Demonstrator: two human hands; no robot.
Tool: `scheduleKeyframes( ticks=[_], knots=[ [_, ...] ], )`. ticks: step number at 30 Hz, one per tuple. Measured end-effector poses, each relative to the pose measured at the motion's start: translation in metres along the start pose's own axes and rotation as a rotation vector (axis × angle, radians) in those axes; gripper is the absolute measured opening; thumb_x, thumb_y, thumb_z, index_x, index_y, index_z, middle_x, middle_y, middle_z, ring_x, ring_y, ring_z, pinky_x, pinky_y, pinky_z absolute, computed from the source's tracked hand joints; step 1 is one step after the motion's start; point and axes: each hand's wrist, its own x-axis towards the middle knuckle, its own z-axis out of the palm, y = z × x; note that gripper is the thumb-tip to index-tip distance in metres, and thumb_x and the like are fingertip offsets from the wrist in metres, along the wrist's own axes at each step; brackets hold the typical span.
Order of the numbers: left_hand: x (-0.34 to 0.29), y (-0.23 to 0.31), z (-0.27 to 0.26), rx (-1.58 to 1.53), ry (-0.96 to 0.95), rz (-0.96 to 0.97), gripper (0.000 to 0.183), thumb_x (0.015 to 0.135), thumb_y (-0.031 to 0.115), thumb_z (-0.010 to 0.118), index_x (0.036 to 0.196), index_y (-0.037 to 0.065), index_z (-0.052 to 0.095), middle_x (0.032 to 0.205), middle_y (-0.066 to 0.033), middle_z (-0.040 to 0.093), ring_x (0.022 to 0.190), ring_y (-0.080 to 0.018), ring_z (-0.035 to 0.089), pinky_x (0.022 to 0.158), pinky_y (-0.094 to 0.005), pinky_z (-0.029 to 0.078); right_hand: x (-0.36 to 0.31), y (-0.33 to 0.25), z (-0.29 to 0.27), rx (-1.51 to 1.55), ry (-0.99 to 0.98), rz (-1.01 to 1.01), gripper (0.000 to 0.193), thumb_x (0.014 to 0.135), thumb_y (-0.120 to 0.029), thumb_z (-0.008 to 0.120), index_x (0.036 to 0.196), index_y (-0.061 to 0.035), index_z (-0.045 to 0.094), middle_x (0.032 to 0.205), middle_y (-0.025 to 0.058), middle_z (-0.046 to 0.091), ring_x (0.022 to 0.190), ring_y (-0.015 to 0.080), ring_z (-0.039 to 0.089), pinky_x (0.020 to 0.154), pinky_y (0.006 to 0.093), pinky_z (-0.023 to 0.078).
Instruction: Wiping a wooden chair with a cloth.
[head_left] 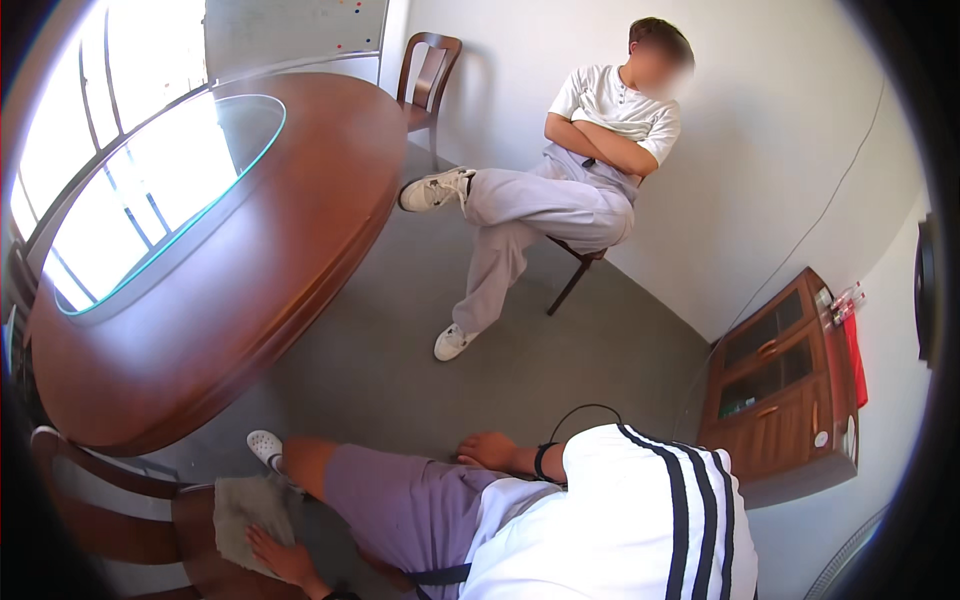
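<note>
At the far left, low in the view, stands a wooden chair [195, 545] with a grey cloth [240, 520] spread on its seat. The left hand [282, 558] lies flat on the near edge of that cloth, fingers stretched out and pressed down, not closed around it. Above the chair is a large round wooden table [250, 290] with a glass turntable [160, 200] at its middle, bright with window glare. Past the wearer's knee in purple shorts, the right hand [488, 450] rests on the thigh, loose and holding nothing, a dark band at its wrist; the two hands are well apart. Farther back another person [560, 190] sits cross-legged on a chair by the wall, arms folded. At the right a wooden cabinet [785, 390] with glass doors stands in the corner; small items show dimly behind the glass, too small to tell.
</note>
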Motion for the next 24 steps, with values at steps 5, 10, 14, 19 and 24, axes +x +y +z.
scheduleKeyframes(
  ticks=[5,10,14,19,24],
  knots=[
    [0.0,0.001,-0.01,-0.052,0.02,0.066,0.085,0.079,0.019,0.065,0.152,0.009,0.023,0.16,-0.0063,0.02,0.148,-0.0227,0.015,0.119,-0.0416,0.014,-0.003,0.0,0.003,0.037,-0.023,0.042,0.034,0.098,-0.038,0.043,0.098,-0.0087,0.06,0.096,0.0116,0.062,0.093,0.0318,0.061,0.078,0.0435,0.051],
    [-0.005,-0.005,-0.006,-0.027,0.021,0.021,0.085,0.077,0.016,0.064,0.152,0.007,0.025,0.159,-0.0078,0.023,0.148,-0.0245,0.017,0.118,-0.0427,0.016,-0.003,0.003,0.008,0.036,0.014,-0.04,0.032,0.098,-0.037,0.043,0.096,-0.0094,0.059,0.093,0.0129,0.063,0.09,0.033,0.061,0.076,0.0444,0.051],
    [-0.001,-0.009,0.003,-0.108,0.132,0.087,0.083,0.077,0.017,0.065,0.151,0.006,0.027,0.158,-0.0086,0.025,0.148,-0.0249,0.018,0.118,-0.0425,0.016,-0.003,0.005,0.009,0.072,-0.01,-0.002,0.032,0.098,-0.038,0.043,0.097,-0.0101,0.058,0.092,0.0131,0.063,0.089,0.0332,0.06,0.075,0.0452,0.05],
    [0.001,-0.002,-0.006,-0.08,0.09,0.049,0.083,0.077,0.017,0.065,0.15,0.006,0.028,0.158,-0.0085,0.025,0.147,-0.025,0.019,0.118,-0.0426,0.016,0.001,0.0,0.0,0.059,-0.022,0.001,0.03,0.098,-0.037,0.042,0.098,-0.0115,0.059,0.089,0.0128,0.063,0.086,0.0325,0.061,0.073,0.0452,0.05],
    [-0.001,0.018,-0.036,0.0,-0.068,-0.007,0.086,0.079,0.025,0.065,0.152,0.008,0.024,0.16,-0.0061,0.02,0.148,-0.0226,0.015,0.119,-0.0403,0.013,-0.001,0.003,-0.003,-0.03,0.008,-0.055,0.031,0.097,-0.037,0.043,0.096,-0.0112,0.059,0.089,0.0118,0.063,0.084,0.032,0.061,0.071,0.0448,0.05]
  ],
)
